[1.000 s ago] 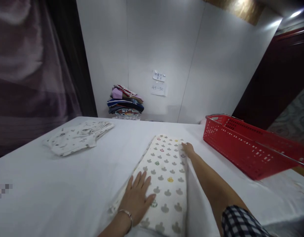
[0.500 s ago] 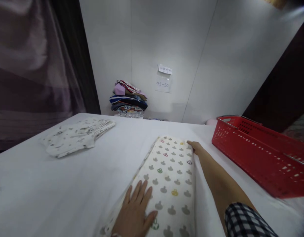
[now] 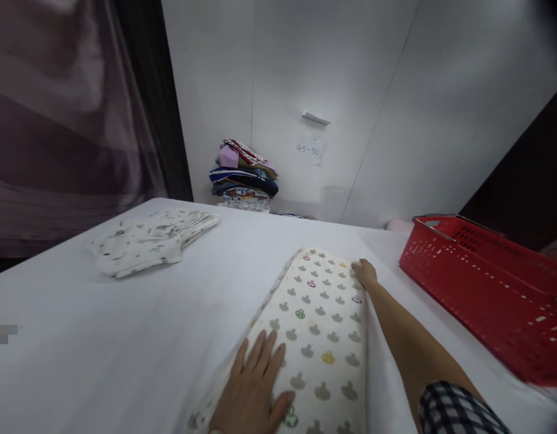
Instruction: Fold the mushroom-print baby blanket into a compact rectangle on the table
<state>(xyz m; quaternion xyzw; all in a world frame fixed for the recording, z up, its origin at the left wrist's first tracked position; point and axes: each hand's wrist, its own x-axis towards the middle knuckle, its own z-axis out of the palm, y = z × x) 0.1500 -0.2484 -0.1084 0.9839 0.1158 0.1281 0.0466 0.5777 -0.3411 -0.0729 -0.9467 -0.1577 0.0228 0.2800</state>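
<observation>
Cream cloth [image 3: 321, 337]: folded into a long strip, lying lengthwise in front of me on the white-covered bench [image 3: 138, 337], its near end running out of view.
Mushroom print: rows of grey shapes, a few picked out in red, green, yellow and purple.
Left hand [image 3: 251, 392]: palm down on the near left part of the cloth, my fingers open and spread.
Right hand [image 3: 365, 274]: at the cloth's far right corner, fingers bent and touching the edge; I cannot tell whether they pinch it.
My right sleeve [image 3: 459, 407]: black-and-white check, near right.
Left of the cloth: a white patterned garment [image 3: 143, 241], folded, well apart towards the far left.
Right of the cloth: a red basket [image 3: 481, 295] with pierced walls, partly out of view.
Far side: a pile of clothes [image 3: 245, 172] beyond the bench, near the pale wall [image 3: 351, 72].
On the wall: a paper [image 3: 310, 149] reading "45-50".
Far left: a purplish curtain [image 3: 47, 120], hanging.
</observation>
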